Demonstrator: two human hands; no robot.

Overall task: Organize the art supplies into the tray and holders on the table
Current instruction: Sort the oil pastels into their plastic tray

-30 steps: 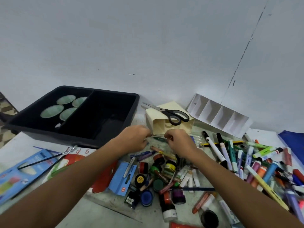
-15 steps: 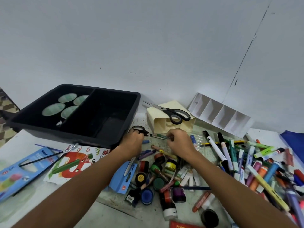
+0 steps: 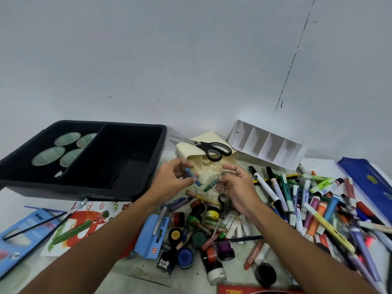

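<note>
The person's left hand (image 3: 172, 181) is raised above the table (image 3: 14, 200) just right of the black tray (image 3: 161, 145), its thumb and fingers curled round a short blue crayon (image 3: 193, 177) that sticks out toward four o'clock. The right hand (image 3: 237, 187) is level with it, at three o'clock from the left hand and slightly apart, fingers loosely bent and pinching a green crayon (image 3: 212, 183) whose tip slants down toward seven o'clock. At twelve o'clock from both hands stands a cream holder (image 3: 203, 164) with black-handled scissors (image 3: 209, 147) lying across its top. At two o'clock from the right hand a white divided organizer (image 3: 265, 145) leans against the wall. The tray sits at nine to ten o'clock from the hands; its left compartment holds four pale green oval discs (image 3: 63, 149), and its right compartment looks dark and bare. At six o'clock, under the wrists, small paint jars (image 3: 212, 215) and crayons lie jumbled together. A heap of markers and pens (image 3: 297, 200) spreads at four o'clock from the right hand. At eight o'clock lie a blue box (image 3: 19, 236) with thin paintbrushes (image 3: 46, 219) across it, and a blue card pack (image 3: 151, 238) beside the left forearm.
</note>
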